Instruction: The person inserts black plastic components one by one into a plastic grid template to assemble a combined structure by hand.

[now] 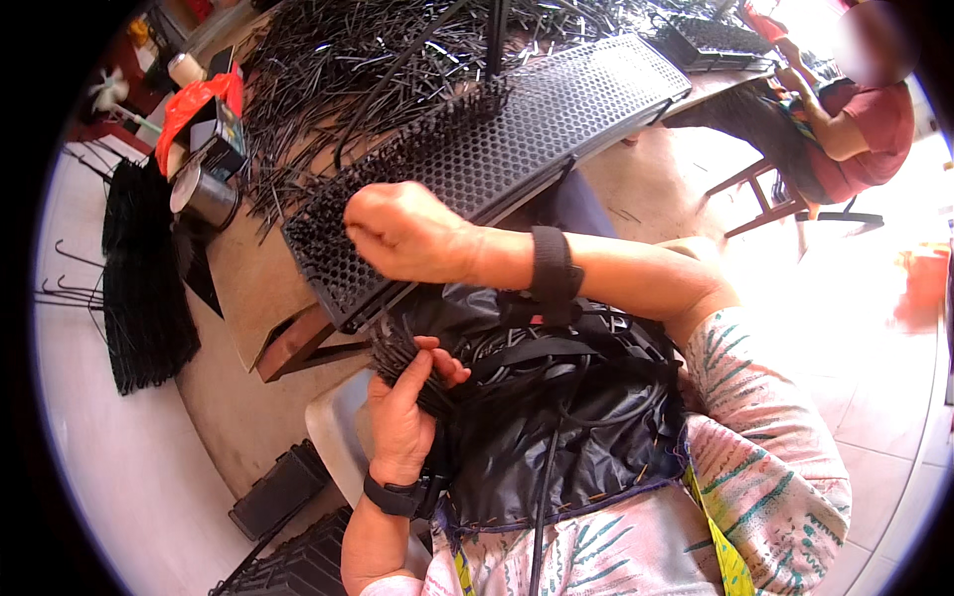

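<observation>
My left hand is closed around a bundle of thin black strips, just above my lap. The thumb lies across the bundle, and the strip ends stick out past the fingers. Over the near left end of a long black perforated tray, my right hand is curled with its fingers pressed together. Whatever those fingers hold, if anything, is hidden behind the hand. Short black tufts stand in the tray's holes along the far side and at the left end. The rest of its holes show bare. A black apron covers my lap.
Loose black strips are heaped on the table behind the tray. A metal can and red plastic bag stand at left. Black bundles hang by the wall. Another person sits far right, beside a second tray.
</observation>
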`<action>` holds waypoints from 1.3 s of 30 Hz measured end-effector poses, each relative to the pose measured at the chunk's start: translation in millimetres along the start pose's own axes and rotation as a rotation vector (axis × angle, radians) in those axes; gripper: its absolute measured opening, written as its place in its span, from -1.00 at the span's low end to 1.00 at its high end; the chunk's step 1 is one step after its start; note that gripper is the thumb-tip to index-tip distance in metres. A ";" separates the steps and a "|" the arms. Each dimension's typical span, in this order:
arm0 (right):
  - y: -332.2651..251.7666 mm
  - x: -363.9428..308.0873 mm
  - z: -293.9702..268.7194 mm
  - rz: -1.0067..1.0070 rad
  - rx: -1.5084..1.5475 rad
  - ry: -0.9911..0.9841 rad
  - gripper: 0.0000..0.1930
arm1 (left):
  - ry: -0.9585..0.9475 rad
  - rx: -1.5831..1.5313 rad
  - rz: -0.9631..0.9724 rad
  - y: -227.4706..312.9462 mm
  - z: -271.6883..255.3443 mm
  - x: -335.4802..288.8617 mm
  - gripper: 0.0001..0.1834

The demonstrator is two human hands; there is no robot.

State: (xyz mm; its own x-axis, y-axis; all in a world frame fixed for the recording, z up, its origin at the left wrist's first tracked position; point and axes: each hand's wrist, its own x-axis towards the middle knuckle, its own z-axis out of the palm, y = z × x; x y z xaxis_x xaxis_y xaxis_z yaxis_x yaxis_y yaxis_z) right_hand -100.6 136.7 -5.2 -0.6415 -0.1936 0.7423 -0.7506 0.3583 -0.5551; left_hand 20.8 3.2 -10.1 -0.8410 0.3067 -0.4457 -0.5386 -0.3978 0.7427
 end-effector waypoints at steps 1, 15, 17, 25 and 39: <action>-1.1 1.5 0.8 0.061 -0.041 -0.118 -0.93 | 0.015 -0.002 0.009 0.7 -0.5 0.4 -0.83; -17.1 52.5 -8.3 0.061 -0.322 -0.646 -0.84 | -0.001 -0.046 0.025 11.6 -2.2 4.4 -0.84; -9.5 49.4 -8.4 -0.004 -0.309 -0.645 -0.84 | 0.022 -0.051 0.035 12.9 1.0 1.6 -0.84; -8.4 -7.6 -17.1 0.245 0.186 -0.469 -0.78 | 0.126 -0.100 0.058 14.9 2.4 -0.2 -0.87; -10.5 7.4 -43.4 0.179 -0.156 -0.119 -0.94 | 0.111 -0.188 0.064 16.9 2.5 5.7 -0.85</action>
State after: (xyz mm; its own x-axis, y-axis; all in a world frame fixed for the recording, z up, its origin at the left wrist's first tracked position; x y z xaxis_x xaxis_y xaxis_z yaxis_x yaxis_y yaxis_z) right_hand -90.6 171.2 22.4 -0.7828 -0.2169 0.5833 -0.5959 0.5315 -0.6020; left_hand 7.0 0.4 1.2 -0.8686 0.1831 -0.4604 -0.4753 -0.5705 0.6698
